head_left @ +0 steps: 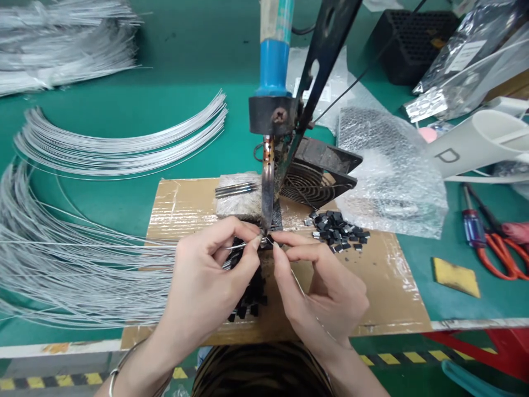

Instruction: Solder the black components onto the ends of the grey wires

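Note:
My left hand point(215, 270) pinches a thin grey wire point(237, 246) close to its end, right under the tip of an upright soldering iron point(268, 193). Opposite it, my right hand point(320, 281) is closed on a thin strand of solder wire point(298, 284), which trails back across the palm. Both sets of fingertips nearly meet at the iron's tip. A small black connector seems to sit there, but fingers partly hide it. Beneath my left hand lies a row of small black connectors point(252, 292) joined to grey wires point(103, 275) spreading left.
A cardboard sheet point(384, 298) covers the green bench. Loose black connectors point(339, 229) lie right of the iron, before a black fan point(316, 173). A wire bundle point(124, 149) curves at left. Bubble wrap point(388, 171), a yellow sponge point(457, 277) and red-handled scissors point(498, 256) are at right.

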`<state>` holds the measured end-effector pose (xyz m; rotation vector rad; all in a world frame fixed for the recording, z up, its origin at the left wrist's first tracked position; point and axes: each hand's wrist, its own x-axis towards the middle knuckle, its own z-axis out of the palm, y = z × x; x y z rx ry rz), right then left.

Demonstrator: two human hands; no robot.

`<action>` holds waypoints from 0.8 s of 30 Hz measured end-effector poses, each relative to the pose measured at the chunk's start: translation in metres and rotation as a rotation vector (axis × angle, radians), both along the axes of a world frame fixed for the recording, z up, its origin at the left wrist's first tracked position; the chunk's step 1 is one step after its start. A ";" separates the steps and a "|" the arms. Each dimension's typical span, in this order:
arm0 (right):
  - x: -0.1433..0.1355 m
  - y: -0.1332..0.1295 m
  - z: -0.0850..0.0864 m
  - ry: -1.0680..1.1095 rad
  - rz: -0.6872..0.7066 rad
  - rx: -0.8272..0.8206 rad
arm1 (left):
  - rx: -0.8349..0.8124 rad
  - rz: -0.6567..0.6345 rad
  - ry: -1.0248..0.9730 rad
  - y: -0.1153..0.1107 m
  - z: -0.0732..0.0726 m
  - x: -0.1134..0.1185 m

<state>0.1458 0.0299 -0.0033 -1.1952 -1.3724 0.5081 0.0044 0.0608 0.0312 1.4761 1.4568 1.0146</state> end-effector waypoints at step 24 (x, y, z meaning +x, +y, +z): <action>0.057 -0.006 -0.012 0.631 -0.155 -0.240 | -0.054 0.074 0.120 -0.021 -0.003 -0.019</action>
